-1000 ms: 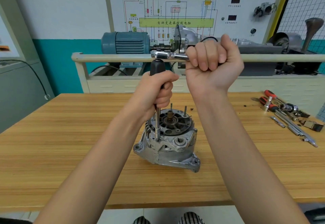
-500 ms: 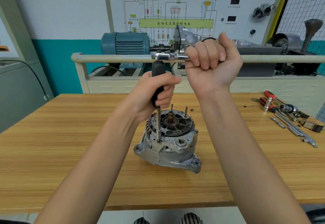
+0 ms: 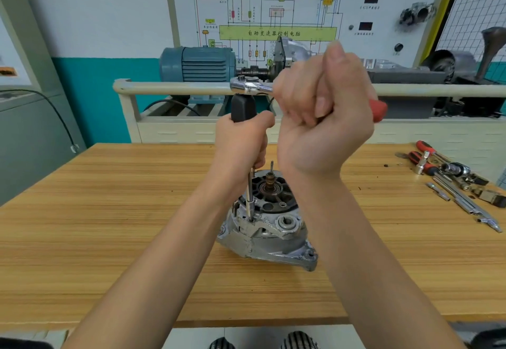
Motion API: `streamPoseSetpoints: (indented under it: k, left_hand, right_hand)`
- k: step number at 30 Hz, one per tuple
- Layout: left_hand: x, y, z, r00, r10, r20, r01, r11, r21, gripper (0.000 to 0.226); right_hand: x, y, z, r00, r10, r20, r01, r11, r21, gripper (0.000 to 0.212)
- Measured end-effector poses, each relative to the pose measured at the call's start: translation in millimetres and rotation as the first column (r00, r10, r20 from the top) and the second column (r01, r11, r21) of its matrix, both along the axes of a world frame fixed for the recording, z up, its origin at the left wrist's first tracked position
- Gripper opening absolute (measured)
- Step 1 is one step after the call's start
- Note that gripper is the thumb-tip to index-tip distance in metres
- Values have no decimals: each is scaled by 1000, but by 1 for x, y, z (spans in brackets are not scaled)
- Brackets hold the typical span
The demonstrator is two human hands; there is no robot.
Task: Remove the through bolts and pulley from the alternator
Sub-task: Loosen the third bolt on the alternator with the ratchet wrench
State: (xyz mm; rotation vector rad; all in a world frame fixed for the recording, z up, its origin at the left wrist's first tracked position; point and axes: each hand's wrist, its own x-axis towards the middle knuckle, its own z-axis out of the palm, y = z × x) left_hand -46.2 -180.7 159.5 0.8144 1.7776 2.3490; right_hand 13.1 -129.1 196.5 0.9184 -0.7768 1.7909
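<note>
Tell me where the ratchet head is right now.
In the head view, the ratchet head sits centre, atop the black driver handle, just left of the right hand.

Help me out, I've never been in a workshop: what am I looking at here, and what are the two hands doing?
This view comes from a camera worn on the person's head, looking down at their own arms. On the light wooden table stands a grey metal alternator, a car's generator. The left hand grips the black handle of an upright driver shaft whose tip sits in the alternator's casing. The right hand grips a chrome ratchet with a red handle mounted on top, to turn it. Spare red-handled tools and sockets lie at the right.
</note>
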Motion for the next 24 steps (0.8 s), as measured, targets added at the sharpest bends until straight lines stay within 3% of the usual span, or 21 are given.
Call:
streamPoseSetpoints:
  k: [3, 5, 9, 11, 14, 18, 21, 24]
  left_hand:
    - [-5, -12, 2, 961, -270, -51, 268, 962, -44, 44]
    - [-11, -18, 6, 898, -438, -37, 435, 898, -73, 40]
    - [-13, -15, 10, 830, -557, 21, 557, 829, -52, 43]
    - [-11, -10, 8, 886, -462, 30, 463, 885, -41, 50]
    - [-5, -2, 4, 981, -192, 7, 192, 981, -14, 47]
    - [-1, 5, 0, 997, 78, -12, -77, 997, 21, 38]
    - [1, 3, -1, 996, 86, -27, -86, 996, 4, 37]
    - [-4, -5, 1, 995, -96, -35, 95, 995, -31, 40]
  right_hand:
    - [-2, 22, 5, 954, 281, 104, -274, 959, -72, 52]
    - [-7, 37, 10, 865, 467, 182, -429, 878, -211, 51]
    - [-16, 50, 12, 741, 653, 153, -559, 728, -397, 48]
    - [-15, 48, 10, 768, 623, 153, -530, 750, -395, 49]
    - [-9, 39, 5, 874, 456, 168, -404, 874, -269, 57]
    - [0, 15, 0, 988, 150, 34, -149, 988, -35, 47]
    - [1, 8, -1, 999, 53, -2, -53, 999, 10, 37]
    - [-1, 21, 4, 970, 227, 87, -225, 974, -41, 50]
